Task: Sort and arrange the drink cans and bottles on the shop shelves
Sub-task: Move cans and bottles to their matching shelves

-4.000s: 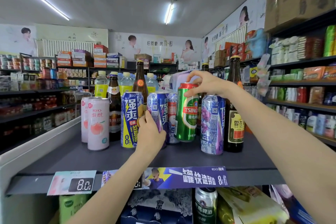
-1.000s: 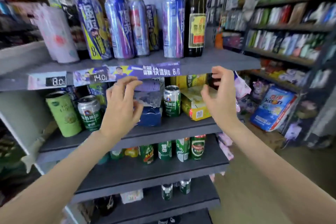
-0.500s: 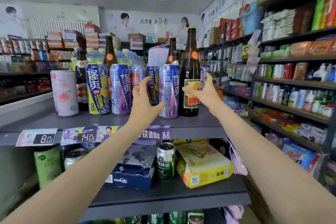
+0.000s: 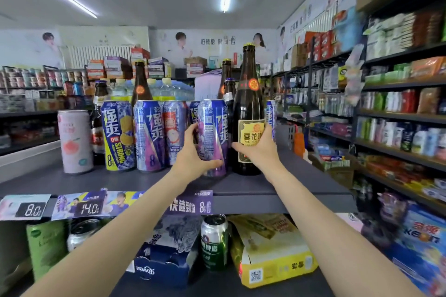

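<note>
On the grey top shelf stands a row of tall cans. My left hand grips a purple-and-blue can near the row's right end. Just to its right, my right hand is wrapped round the lower body of a tall dark beer bottle with a yellow label. Both stand upright on the shelf. To the left are a purple can, a yellow-and-blue can and a pink peach can. More dark bottles stand behind the row.
Water bottles fill the back of the top shelf. The shelf below holds a green beer can, a yellow carton, a blue box and a green can. Stocked shelving lines the aisle at right.
Both hands have risen from the lower shelf to the top one and closed in. The left now grips the purple can and the right grips the dark bottle.
</note>
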Demonstrator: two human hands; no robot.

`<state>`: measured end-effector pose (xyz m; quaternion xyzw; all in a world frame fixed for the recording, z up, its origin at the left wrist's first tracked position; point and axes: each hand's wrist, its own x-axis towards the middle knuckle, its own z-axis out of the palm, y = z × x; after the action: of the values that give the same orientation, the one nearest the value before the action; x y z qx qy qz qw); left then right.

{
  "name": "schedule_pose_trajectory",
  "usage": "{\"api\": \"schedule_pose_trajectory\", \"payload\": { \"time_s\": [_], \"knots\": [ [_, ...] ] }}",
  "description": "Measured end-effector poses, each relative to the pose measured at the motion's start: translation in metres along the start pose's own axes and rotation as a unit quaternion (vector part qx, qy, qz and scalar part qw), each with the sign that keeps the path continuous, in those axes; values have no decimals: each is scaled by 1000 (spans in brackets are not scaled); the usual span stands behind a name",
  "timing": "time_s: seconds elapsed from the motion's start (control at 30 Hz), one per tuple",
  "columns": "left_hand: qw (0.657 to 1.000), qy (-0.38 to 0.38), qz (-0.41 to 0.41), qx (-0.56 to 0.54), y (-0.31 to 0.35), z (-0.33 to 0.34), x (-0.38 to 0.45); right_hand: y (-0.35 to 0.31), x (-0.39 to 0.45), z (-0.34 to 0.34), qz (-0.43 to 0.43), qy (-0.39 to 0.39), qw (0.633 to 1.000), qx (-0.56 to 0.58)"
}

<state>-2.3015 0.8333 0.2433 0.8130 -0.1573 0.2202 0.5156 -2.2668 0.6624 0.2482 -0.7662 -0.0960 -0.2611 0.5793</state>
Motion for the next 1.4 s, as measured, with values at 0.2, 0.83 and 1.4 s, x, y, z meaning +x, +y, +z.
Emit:
{"api": "schedule_pose_trajectory", "payload": {
  "time_s": [0.2,0.83,1.4],
  "knots": [
    [994,68,-53,69,-5,-5,10,-3,-5,-8,-43,53,998,-15],
    [994,42,104,20,-45,-97,-219,-57,-203,-15,-53,-129,976,167],
    [936,32,-328,119,-480,-28,-587,374,-599,165,248,-250,936,1]
  ]
}}
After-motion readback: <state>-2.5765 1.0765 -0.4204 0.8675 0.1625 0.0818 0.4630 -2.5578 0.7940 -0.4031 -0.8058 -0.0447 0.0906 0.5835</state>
